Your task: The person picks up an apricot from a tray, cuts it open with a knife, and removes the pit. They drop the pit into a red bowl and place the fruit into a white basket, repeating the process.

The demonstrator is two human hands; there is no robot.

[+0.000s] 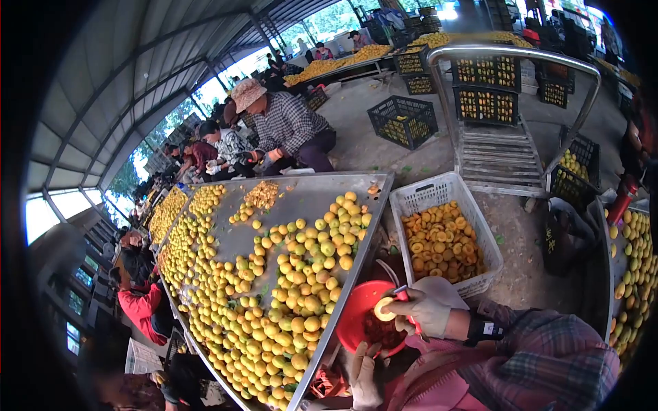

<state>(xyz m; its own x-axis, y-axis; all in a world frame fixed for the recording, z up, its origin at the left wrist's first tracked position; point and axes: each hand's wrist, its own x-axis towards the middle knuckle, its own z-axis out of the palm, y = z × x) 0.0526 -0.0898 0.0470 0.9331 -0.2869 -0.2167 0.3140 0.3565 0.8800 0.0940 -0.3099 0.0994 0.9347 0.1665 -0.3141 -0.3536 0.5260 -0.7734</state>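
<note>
Cut fruit [384,309], 1 piece, is over the red bowl [354,312] in the curled right hand [426,314], beside a red-and-blue tool [401,294]. The left hand [366,378], fingers parted, is farther off, by the bowl's rim.

Left hand [365,383] cropped by the bottom edge

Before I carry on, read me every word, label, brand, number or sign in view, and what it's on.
Nothing reads clearly enough to quote.
Dark bag by the right-hand table: pale yellowish marks like characters, too small to read.
Black wristband: white patch with tiny dark marks, too blurred to read.
White crate and red bowl: no lettering I can make out.
</note>
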